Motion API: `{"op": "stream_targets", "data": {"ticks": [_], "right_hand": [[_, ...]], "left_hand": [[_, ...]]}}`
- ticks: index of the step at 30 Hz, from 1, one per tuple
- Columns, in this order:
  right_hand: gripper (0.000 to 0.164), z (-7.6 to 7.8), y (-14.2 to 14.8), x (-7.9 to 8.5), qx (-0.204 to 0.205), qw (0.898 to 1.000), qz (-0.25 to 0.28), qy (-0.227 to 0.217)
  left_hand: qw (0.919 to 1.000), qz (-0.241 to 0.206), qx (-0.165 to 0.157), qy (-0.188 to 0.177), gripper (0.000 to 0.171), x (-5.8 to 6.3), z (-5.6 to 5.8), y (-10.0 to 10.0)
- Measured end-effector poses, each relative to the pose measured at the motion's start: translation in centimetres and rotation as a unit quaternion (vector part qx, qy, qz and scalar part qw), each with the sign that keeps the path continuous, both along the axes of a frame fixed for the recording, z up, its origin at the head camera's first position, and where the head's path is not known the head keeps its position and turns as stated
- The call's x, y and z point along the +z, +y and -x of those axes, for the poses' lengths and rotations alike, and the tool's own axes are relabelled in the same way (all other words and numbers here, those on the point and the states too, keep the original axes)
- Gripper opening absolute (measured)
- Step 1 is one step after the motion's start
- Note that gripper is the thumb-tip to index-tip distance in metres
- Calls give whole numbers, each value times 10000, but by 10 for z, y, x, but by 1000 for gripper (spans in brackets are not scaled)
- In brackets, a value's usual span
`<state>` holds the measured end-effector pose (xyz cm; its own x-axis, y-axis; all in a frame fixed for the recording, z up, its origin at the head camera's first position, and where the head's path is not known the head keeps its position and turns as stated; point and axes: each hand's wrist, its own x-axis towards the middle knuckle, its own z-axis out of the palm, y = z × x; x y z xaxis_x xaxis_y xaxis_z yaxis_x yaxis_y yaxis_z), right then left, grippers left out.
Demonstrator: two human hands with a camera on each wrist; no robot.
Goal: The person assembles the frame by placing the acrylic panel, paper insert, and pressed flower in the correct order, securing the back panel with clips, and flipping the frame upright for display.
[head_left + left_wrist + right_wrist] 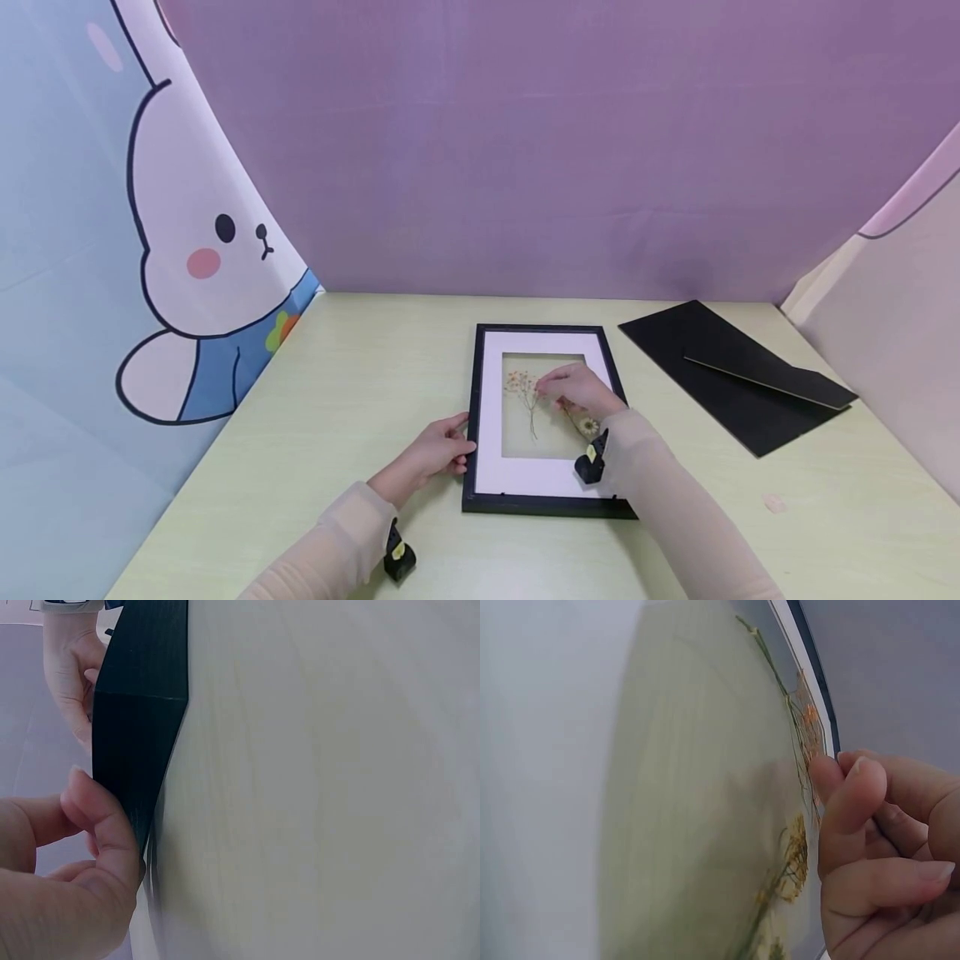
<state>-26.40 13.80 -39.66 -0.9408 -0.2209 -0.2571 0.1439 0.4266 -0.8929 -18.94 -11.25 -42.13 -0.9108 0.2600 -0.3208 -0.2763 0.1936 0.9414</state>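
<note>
A black picture frame [551, 505] with a white mat [489, 417] lies flat on the table. My left hand [442, 447] grips its left side; in the left wrist view, bent fingers [112, 832] meet the black edge. Inside the mat's window, a dried sprig with small orange flowers [532, 412] lies on the clear pane. My right hand [581, 389] pinches at this sprig's flowery end, beside its fingertips [862, 780] in the right wrist view. Partly under that hand is another dried bunch with a pale daisy-like flower [588, 427]; yellowish flower heads [795, 862] also show close up.
Two black boards [675, 367] lie overlapped to the right of the frame, the smaller one on top and slightly raised. A small pinkish scrap [775, 502] is on the table [360, 367] at the right. Purple cloth [525, 167] hangs behind the table.
</note>
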Motion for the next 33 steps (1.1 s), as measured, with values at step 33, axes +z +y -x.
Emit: {"op": "stream_targets", "data": {"ticks": [33], "right_hand": [[22, 1, 1, -1, -247, 9997, -37, 39]], "left_hand": [[10000, -46, -46, 65, 63, -1, 1, 1]]}}
